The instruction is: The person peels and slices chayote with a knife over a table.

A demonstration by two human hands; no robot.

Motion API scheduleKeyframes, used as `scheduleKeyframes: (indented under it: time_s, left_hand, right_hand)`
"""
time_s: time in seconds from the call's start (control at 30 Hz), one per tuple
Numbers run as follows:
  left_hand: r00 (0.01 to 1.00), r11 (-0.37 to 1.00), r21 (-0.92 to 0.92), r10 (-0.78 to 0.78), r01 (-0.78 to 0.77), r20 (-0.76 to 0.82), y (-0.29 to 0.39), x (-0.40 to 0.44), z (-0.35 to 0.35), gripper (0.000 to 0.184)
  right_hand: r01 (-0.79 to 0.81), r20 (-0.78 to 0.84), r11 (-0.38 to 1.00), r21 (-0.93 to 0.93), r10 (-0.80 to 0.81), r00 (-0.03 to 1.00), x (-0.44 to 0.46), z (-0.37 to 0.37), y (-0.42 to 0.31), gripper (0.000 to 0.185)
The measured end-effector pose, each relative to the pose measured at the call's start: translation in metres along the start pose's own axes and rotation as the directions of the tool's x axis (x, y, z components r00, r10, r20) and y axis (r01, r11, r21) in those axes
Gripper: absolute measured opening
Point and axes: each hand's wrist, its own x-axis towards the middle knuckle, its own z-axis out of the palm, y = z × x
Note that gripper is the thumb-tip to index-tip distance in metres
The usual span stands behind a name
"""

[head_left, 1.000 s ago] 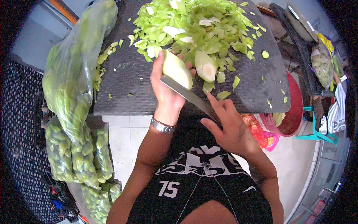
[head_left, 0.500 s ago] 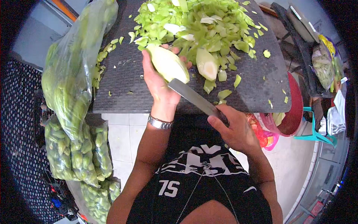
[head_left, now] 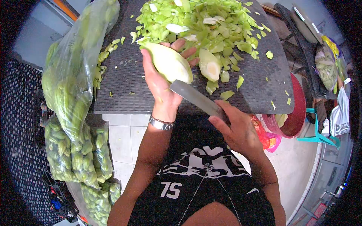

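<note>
In my left hand [head_left: 162,83], palm up with the fingers curled around it, lies a pale, mostly peeled green mango [head_left: 166,62]. My right hand [head_left: 239,130] is closed on the handle of a knife [head_left: 196,98], which is mostly hidden by the fingers. The broad, blunt-ended blade points up and left, its tip at the mango's lower end; I cannot tell if they touch. Just right of my left fingertips, another peeled green mango [head_left: 209,64] with a beige cut face rests against a large heap of light green peelings [head_left: 203,26].
The dark woven-textured table [head_left: 128,86] carries scattered peel bits. At left are a big clear bag of green produce [head_left: 69,83] and stacked smaller bags [head_left: 71,150]. Right of the table stand a red tub [head_left: 294,109], a teal stool [head_left: 318,130] and a side surface with a bag [head_left: 326,67].
The mango in my left hand has turned slightly and its upper end has shifted left, with the fingers more spread around it. The knife and right hand have moved slightly.
</note>
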Motion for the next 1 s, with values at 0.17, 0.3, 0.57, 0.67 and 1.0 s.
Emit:
scheduleKeyframes:
  time_s: [0.17,0.3,0.57,0.67,1.0]
  left_hand:
    - [0.998,0.999,0.023,0.033,-0.032,-0.058,-0.006,-0.008,0.006,0.06]
    - [0.995,0.996,0.029,0.088,-0.086,-0.046,-0.004,-0.007,0.0,0.06]
    - [0.984,0.983,0.095,0.165,-0.159,-0.064,-0.007,-0.012,0.009,0.062]
    - [0.978,0.977,0.115,0.19,-0.18,-0.084,-0.007,-0.013,0.008,0.063]
    - [0.963,0.936,0.259,0.263,-0.239,-0.062,-0.022,-0.025,0.007,0.064]
  right_hand:
    - [0.064,-0.035,0.995,-0.081,-0.067,0.997,0.004,0.007,0.006,0.064]
    - [0.041,-0.015,0.998,-0.057,-0.042,0.999,0.005,0.006,0.002,0.063]
    - [0.005,-0.028,0.99,-0.139,-0.009,1.0,0.003,0.008,-0.001,0.069]
    - [-0.025,-0.031,0.986,-0.167,0.02,0.999,0.003,0.009,-0.004,0.069]
    - [-0.037,0.071,0.96,0.277,0.018,0.997,0.015,0.013,-0.009,0.055]
